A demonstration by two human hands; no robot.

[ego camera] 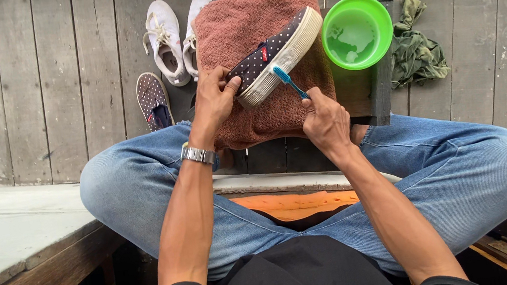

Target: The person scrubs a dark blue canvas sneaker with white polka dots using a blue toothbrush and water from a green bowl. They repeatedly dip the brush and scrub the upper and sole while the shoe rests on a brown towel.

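A dark polka-dot slip-on shoe [277,52] with a cream sole lies tilted on a brown towel [236,28] that covers a small dark stool. My left hand [214,97] grips the shoe at its heel end. My right hand [326,123] holds a blue toothbrush [290,82], whose head touches the cream sole edge. A metal watch [198,154] sits on my left wrist.
A green bowl [357,32] with water stands on the stool's right end. A matching polka-dot shoe [153,100] and a pair of white sneakers [166,41] lie on the grey plank floor. A crumpled green cloth [412,48] is at right. My jeans-clad legs are crossed.
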